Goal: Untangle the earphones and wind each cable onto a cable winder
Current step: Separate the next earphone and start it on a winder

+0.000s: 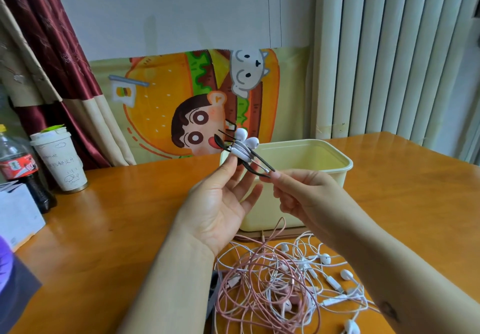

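A black cable winder (257, 157) with white earphone cable wound round its middle is held up above the table, two white earbuds (246, 137) sticking out at its top. My left hand (223, 198) pinches its left end between thumb and fingertips, palm toward me. My right hand (298, 193) pinches the winder's right tip. Below my wrists a tangle of pink earphones (259, 289) and white earphones (327, 271) lies on the wooden table (117, 217).
A pale yellow plastic box (306, 162) stands open just behind my hands. At the left are a paper cup (62, 162), a cola bottle (23, 170) and a white tissue box (18, 211). A cartoon cloth hangs on the wall behind.
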Demonstrator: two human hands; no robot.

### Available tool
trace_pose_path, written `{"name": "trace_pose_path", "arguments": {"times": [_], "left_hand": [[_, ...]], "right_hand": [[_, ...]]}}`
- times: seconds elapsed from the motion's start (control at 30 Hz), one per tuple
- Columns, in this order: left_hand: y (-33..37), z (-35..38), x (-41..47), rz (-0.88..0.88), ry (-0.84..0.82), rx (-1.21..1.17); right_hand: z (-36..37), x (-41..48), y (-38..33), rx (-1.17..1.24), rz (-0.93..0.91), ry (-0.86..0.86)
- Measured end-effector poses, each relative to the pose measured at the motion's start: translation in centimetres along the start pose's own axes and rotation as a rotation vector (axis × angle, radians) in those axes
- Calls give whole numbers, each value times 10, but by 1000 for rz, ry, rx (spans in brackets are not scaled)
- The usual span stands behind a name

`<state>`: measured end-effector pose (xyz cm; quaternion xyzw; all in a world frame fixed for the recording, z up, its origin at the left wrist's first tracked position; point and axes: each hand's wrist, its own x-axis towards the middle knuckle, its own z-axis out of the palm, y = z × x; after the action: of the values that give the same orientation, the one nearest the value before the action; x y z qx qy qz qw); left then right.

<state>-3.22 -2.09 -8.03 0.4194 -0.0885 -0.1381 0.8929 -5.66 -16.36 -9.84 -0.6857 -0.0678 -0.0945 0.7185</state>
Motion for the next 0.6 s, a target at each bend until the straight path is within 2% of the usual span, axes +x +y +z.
{"name": "trace_pose_path", "arguments": {"times": [0.2, 0.47, 0.6], "left_hand": [[-2, 1, 1, 25, 4, -16], [-1, 7, -4, 130, -73, 100], [-1, 8, -4, 152, -18, 91]], "right_hand": [[0, -2, -5, 123, 47, -17], [0, -2, -7, 433, 266, -141], [3, -3, -8, 517, 279, -118]]}}
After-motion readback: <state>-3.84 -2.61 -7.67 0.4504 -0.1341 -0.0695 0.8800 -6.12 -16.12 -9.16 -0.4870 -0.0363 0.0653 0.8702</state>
